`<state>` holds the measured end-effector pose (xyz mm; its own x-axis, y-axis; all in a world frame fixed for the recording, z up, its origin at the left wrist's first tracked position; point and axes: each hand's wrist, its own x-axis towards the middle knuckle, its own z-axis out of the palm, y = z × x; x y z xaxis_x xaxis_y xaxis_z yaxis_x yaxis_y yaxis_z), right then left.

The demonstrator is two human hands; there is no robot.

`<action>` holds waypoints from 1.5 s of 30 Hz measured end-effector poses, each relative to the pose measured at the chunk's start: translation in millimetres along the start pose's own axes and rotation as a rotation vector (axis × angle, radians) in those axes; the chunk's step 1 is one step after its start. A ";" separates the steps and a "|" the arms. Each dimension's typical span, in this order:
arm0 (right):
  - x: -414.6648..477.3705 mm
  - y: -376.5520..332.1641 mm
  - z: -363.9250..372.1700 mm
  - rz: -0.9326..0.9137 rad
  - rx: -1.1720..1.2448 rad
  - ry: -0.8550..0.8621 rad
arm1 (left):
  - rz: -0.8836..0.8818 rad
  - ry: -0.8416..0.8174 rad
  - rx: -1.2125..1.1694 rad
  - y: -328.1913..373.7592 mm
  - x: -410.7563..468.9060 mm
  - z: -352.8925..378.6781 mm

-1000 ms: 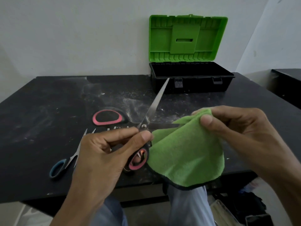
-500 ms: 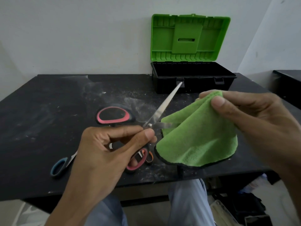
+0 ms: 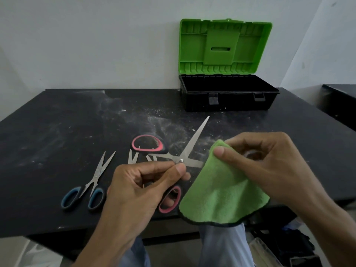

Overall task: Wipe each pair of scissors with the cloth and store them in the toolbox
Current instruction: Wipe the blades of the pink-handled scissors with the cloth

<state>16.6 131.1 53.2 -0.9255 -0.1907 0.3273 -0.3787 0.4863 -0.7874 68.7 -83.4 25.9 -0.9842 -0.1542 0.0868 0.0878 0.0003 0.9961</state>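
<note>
Seen from above, the left hand (image 3: 146, 187) reaches in from the bottom centre, fingers curled. Its thumb and forefinger pinch the pink-handled scissors (image 3: 194, 143) just below the pivot screw. The blades are spread wide: one points to the upper right, and the other runs right into the green cloth (image 3: 221, 189). The right hand (image 3: 269, 166) comes in from the lower right, thumb and fingers clamped on the cloth folded over that blade. The blue-handled scissors (image 3: 90, 185) lie at lower left on the black table (image 3: 57, 132). The toolbox (image 3: 227, 93) stands open at upper right, its green lid upright.
</note>
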 end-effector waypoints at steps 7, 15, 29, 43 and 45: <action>-2.2 -2.8 -0.1 -0.047 0.136 -0.012 | 0.019 -0.020 0.006 3.5 1.3 2.2; 1.9 5.0 -18.9 -0.028 0.145 -0.111 | -0.033 -0.039 0.009 4.6 -1.2 -3.1; -4.4 -2.5 -18.3 0.080 0.087 -0.464 | -0.079 -0.095 -0.037 8.4 -3.4 6.5; -14.1 -9.1 -7.1 0.153 0.211 -0.379 | -0.043 -0.011 -0.082 9.1 -5.2 19.9; -14.9 -9.7 -5.0 0.137 0.188 -0.387 | -0.034 -0.008 -0.078 10.9 -6.3 18.4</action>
<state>34.1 133.5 58.6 -0.8890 -0.4574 0.0222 -0.2143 0.3725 -0.9029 73.1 -64.2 36.5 -0.9881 -0.1446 0.0532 0.0655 -0.0820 0.9945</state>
